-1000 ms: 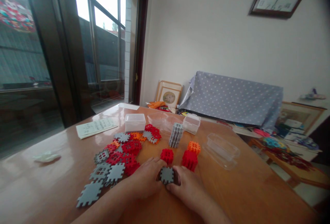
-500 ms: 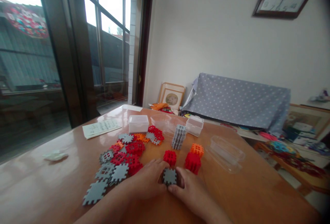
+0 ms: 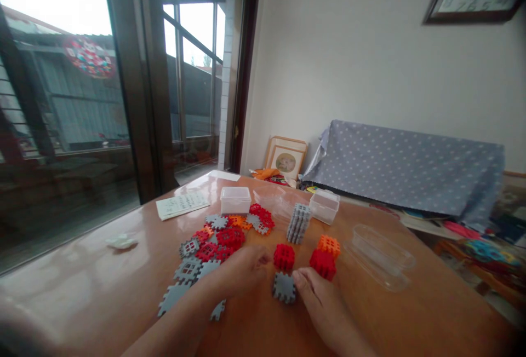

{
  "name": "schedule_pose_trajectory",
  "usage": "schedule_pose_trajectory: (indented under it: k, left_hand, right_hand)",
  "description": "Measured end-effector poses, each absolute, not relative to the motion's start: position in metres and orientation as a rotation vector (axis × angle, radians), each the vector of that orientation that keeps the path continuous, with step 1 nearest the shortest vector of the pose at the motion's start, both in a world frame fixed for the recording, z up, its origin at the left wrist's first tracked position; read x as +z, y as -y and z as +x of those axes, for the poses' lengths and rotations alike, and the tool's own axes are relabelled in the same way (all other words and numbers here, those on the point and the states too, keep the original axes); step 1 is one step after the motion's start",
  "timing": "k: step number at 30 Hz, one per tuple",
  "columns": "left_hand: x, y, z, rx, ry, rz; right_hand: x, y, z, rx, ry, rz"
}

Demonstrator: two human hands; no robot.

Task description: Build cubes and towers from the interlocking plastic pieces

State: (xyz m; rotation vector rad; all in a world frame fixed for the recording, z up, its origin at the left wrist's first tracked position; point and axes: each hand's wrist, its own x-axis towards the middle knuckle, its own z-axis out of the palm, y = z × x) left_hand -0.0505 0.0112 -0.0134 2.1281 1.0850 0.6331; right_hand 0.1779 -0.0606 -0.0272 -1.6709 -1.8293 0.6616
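Note:
A short stack of grey toothed building tiles [image 3: 284, 287] stands near the table's front. My right hand [image 3: 322, 299] is at its right side, fingertips against or very close to the edge, not wrapped round it. To the left of the stack, my left hand [image 3: 244, 272] is loosely curled, with nothing visible in it; its fingertips are partly hidden. Just behind the grey stack is a red tile stack [image 3: 284, 257]. Another red stack [image 3: 322, 264] and an orange stack [image 3: 329, 245] sit to the right. Loose red tiles [image 3: 230, 236] and grey tiles [image 3: 175, 297] lie left of my left hand.
A taller grey tile stack [image 3: 298, 223] leans slightly behind the red one. Clear plastic boxes [image 3: 235, 200] stand at the back, with an open clear container [image 3: 380, 258] on the right. A paper booklet [image 3: 183, 204] and a crumpled wrapper [image 3: 121, 241] lie left.
My left hand has let go of the grey stack and moved left. My right hand has loosened and drawn slightly right of the stack. The whole view has shifted, with things appearing farther right.

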Motion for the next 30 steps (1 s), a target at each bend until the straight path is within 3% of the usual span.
schedule_pose_trajectory:
  k: [8,14,30]
  left_hand:
    - [-0.012,-0.048,-0.081,1.163,-1.267,1.749]
    - [0.001,-0.046,-0.092,1.370,-1.309,1.498]
    - [0.007,0.002,-0.117,0.235,-1.527,2.477]
  right_hand:
    - [-0.021,0.067,0.174,0.598,1.788,-1.624]
    - [-0.019,0.070,0.171,0.599,1.835,-1.604]
    - [-0.018,0.073,0.169,0.612,1.822,-1.543]
